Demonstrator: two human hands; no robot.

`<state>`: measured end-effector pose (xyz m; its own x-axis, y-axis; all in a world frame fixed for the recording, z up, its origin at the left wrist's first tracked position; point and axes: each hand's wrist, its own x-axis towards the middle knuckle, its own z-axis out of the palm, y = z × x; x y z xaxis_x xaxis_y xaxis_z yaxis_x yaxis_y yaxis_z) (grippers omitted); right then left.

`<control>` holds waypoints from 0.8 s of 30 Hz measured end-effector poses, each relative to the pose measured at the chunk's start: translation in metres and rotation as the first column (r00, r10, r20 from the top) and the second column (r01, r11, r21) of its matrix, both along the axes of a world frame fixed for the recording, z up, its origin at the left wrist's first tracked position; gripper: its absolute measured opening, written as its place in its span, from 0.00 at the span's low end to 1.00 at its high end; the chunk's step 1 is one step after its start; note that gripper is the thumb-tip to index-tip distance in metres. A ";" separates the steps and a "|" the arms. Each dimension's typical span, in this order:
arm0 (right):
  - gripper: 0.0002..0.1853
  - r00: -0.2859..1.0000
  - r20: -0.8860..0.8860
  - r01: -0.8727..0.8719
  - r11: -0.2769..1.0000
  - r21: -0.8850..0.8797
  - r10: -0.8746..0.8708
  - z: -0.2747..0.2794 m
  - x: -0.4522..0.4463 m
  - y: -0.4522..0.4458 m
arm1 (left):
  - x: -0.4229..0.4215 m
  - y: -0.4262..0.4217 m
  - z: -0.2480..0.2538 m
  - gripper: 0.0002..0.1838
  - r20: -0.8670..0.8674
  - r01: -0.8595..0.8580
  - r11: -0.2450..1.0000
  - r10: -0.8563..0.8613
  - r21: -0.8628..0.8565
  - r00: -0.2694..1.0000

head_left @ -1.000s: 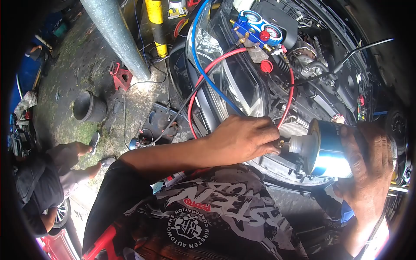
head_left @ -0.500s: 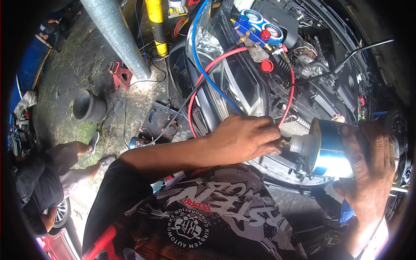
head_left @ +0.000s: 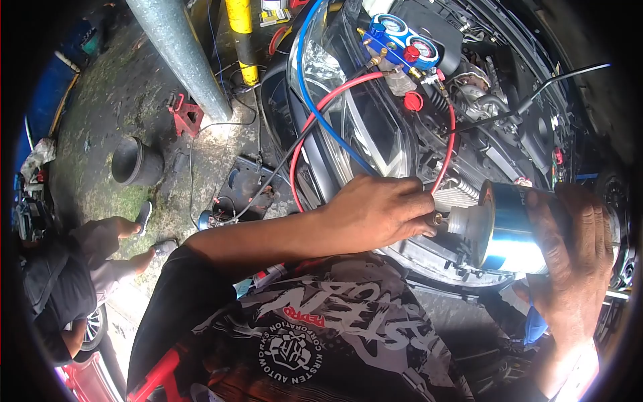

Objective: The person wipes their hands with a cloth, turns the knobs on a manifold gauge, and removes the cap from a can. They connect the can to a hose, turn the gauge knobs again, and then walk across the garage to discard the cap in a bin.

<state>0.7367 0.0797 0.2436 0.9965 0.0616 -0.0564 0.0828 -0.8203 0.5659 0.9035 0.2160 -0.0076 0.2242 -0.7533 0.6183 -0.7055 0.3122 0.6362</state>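
Observation:
A shiny blue can (head_left: 512,231) lies on its side over the car's front end, with its narrow threaded neck (head_left: 462,223) pointing left. My right hand (head_left: 573,248) is wrapped round the can's body from the right. My left hand (head_left: 385,211) is closed at the neck, its thumb and fingers pinching a small brass fitting (head_left: 439,218); the rest of that piece is hidden by the fingers. Beyond my hands, a blue manifold gauge set (head_left: 402,47) with two dials rests over the engine bay. A red hose (head_left: 295,161) and a blue hose (head_left: 321,117) run by it.
The open engine bay (head_left: 495,100) and headlight (head_left: 365,127) are in front of me. On the floor to the left stand a black bucket (head_left: 137,162), a red jack stand (head_left: 185,115) and a grey metal post (head_left: 177,53). A person (head_left: 63,281) is at the lower left.
My hands and the can have barely moved. A person at the far upper left is no longer visible there.

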 end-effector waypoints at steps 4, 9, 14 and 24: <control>0.66 1.000 -0.011 -0.001 1.000 -0.028 0.001 0.001 0.001 0.001 | 0.000 0.000 0.001 0.15 -0.002 -0.006 1.000 0.006 -0.004 1.000; 0.65 1.000 -0.027 0.005 1.000 -0.015 -0.005 0.004 0.002 0.004 | -0.001 0.000 0.001 0.14 0.002 -0.012 1.000 0.012 -0.013 1.000; 0.60 1.000 0.005 -0.028 1.000 -0.012 0.028 0.002 0.004 0.005 | -0.001 0.000 0.001 0.14 -0.004 -0.009 1.000 0.009 -0.006 1.000; 0.56 0.998 0.004 -0.066 0.997 -0.039 0.066 0.004 0.005 0.004 | -0.003 -0.002 0.000 0.15 -0.006 -0.012 1.000 0.012 -0.008 1.000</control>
